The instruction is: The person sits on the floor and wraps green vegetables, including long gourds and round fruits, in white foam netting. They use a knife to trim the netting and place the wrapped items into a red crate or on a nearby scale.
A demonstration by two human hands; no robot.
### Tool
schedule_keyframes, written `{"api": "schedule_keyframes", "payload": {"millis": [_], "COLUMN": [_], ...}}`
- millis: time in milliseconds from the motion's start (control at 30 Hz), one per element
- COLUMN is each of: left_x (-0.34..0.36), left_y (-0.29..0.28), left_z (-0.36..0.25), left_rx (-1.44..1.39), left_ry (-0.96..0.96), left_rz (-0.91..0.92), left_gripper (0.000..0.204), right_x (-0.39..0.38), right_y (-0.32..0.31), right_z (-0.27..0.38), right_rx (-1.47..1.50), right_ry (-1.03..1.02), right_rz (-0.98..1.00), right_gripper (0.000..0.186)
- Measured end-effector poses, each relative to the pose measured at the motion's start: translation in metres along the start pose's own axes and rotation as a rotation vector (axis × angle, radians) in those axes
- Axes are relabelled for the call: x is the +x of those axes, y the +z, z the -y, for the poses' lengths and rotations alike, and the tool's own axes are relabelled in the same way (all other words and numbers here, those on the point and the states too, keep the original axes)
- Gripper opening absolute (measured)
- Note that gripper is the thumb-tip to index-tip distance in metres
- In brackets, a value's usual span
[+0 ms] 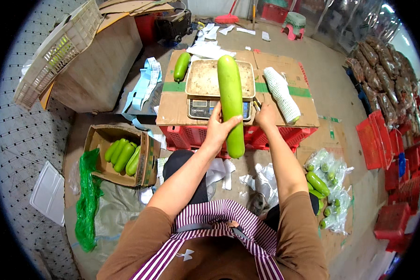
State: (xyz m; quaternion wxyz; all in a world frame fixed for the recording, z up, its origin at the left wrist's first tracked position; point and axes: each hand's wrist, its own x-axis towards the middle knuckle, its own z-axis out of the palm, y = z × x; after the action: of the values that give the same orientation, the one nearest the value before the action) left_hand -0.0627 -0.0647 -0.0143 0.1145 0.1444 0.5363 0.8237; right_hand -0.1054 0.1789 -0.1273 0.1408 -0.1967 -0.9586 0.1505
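Note:
My left hand point(217, 128) is wrapped round a long pale-green bottle gourd point(230, 107), held upright in front of the scale. My right hand point(266, 115) is closed on a small slim tool point(256, 103) with a dark and yellowish look; its kind is too small to tell. Behind the gourd sits a digital scale point(202, 109) with a dirty cream pan point(203, 77), partly hidden. Left of the pan lies a shorter green gourd point(182, 66). To the right, a gourd in a white foam net sleeve point(282, 95) rests on the cardboard.
Red crates point(193, 135) carry the cardboard top point(172, 107). At the left stands a cardboard box point(151, 161) of gourds near green plastic film point(86, 205). Bagged gourds point(336, 205) lie at the right. Red baskets point(375, 144) and bagged brown goods point(382, 70) line the far right.

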Motion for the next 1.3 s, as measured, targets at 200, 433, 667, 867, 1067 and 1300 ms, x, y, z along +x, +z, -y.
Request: {"api": "schedule_keyframes", "payload": {"millis": [200,433,667,867,1067,1300], "left_x": [0.012,0.025,0.017,0.012,0.025,0.022], "left_y": [-0.014,-0.026,-0.034,-0.034,-0.068,-0.069], "left_z": [-0.001,0.013,0.01,0.006,-0.005,-0.018], "left_rx": [-0.219,-0.391,-0.556,-0.577,-0.663,-0.686], "left_ry": [-0.135,-0.171,-0.256,-0.291,-0.429,-0.381], "left_rz": [-0.225,-0.418,-0.368,-0.391,-0.225,-0.332], "left_gripper": [0.034,0.043,0.045,0.051,0.05,0.048], "right_x": [-0.08,-0.213,-0.227,-0.22,-0.21,-0.121], "right_y": [-0.048,-0.086,-0.083,-0.081,-0.036,-0.034], "right_z": [0.019,0.089,0.109,0.115,0.051,0.02], "right_rx": [1.552,1.169,0.738,0.69,1.1,0.791], "right_ry": [0.481,0.207,-0.155,-0.19,0.355,0.331], "right_rz": [0.21,-0.106,-0.154,-0.237,-0.217,-0.158], "right_gripper": [0.033,0.02,0.029,0.028,0.023,0.041]}}
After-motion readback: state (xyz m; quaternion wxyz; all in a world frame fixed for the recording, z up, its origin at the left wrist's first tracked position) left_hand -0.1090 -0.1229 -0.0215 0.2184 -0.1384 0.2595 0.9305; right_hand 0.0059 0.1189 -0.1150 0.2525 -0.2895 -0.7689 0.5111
